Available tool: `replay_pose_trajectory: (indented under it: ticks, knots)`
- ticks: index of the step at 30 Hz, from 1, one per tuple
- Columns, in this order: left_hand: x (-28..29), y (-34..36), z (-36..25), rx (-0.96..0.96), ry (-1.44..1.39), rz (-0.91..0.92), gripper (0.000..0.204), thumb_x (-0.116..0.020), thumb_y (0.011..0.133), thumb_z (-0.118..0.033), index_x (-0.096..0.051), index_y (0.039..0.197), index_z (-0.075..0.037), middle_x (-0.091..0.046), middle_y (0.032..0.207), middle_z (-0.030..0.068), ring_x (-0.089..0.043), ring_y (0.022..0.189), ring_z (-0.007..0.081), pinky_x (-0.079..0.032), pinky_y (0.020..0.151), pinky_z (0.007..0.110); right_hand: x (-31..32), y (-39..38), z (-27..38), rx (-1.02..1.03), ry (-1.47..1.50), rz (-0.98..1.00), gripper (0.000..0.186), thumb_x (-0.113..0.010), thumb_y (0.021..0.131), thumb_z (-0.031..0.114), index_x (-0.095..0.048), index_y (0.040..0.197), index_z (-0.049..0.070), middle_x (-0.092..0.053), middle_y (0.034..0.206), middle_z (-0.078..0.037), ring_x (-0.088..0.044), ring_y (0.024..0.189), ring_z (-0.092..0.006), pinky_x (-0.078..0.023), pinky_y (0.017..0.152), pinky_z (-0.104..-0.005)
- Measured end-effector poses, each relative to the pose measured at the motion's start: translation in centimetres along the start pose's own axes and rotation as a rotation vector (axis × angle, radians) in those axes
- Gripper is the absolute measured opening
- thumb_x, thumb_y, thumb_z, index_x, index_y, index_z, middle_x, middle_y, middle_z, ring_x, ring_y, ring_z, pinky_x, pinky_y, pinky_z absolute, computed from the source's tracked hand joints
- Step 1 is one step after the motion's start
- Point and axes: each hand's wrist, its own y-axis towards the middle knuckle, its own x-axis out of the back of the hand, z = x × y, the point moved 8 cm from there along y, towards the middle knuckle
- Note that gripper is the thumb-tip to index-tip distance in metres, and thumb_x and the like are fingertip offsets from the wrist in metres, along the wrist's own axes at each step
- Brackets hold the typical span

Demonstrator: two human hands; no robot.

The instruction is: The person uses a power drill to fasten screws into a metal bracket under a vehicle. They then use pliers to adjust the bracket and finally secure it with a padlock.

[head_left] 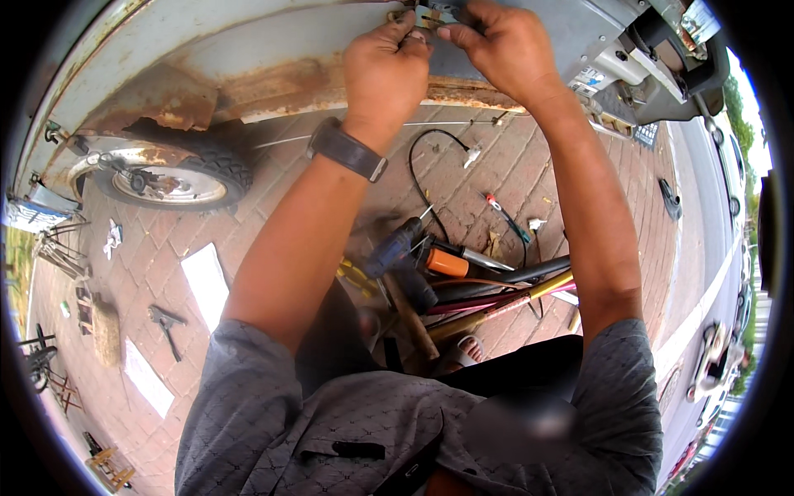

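Left hand [387, 78] and right hand [513, 54] meet at a small plate [436, 15] before the vehicle [289, 41], above its rusty lower edge [289, 95]. Both are curled; whether either pinches it cannot be told.

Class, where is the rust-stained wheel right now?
In the head view, the rust-stained wheel is at the left, just below the rusted panel edge, lower and further left than the left hand.

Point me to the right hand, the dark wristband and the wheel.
Right hand [511, 51], head view: back of the hand.
Dark wristband [349, 152], head view: middle of the band.
Wheel [175, 187], head view: pale metal inside the tyre.
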Motion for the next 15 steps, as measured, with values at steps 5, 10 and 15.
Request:
replay_pose_trajectory:
  ticks: [5, 10, 15]
  knots:
    - [-0.1, -0.3, -0.1, 0.013, -0.107, -0.007, 0.037, -0.057, 0.096, -0.005, -0.058, 0.128, 0.013, -0.072, 0.103, 0.0146, -0.071, 0.090, 0.0164, -0.056, 0.076, 0.025, 0.1, 0.1, -0.1, -0.012, 0.057, 0.051, 0.030, -0.077, 0.080, 0.025, -0.061, 0.071, 0.001, -0.058, 0.068, -0.023, -0.058, 0.063, -0.0432, -0.044, 0.055, -0.0472]
    - [-0.1, -0.2, -0.1, 0.018, -0.118, 0.000, 0.036, -0.058, 0.096, -0.004, -0.058, 0.127, 0.014, -0.072, 0.104, 0.0147, -0.071, 0.090, 0.0168, -0.056, 0.077, 0.026, 0.0, 0.2, -0.6, -0.098, 0.095, 0.097, 0.028, -0.076, 0.080, 0.024, -0.062, 0.072, 0.001, -0.057, 0.067, -0.023, -0.057, 0.061, -0.0421, -0.044, 0.054, -0.0461]
    - [0.1, 0.0, 0.1, 0.041, -0.210, -0.048, 0.035, -0.058, 0.095, -0.004, -0.060, 0.126, 0.012, -0.072, 0.101, 0.0124, -0.070, 0.086, 0.0148, -0.056, 0.074, 0.024, 0.1, 0.4, 0.5, -0.055, 0.133, 0.031, 0.028, -0.076, 0.081, 0.022, -0.061, 0.071, 0.001, -0.054, 0.063, -0.023, -0.053, 0.056, -0.0399, -0.043, 0.053, -0.0450]
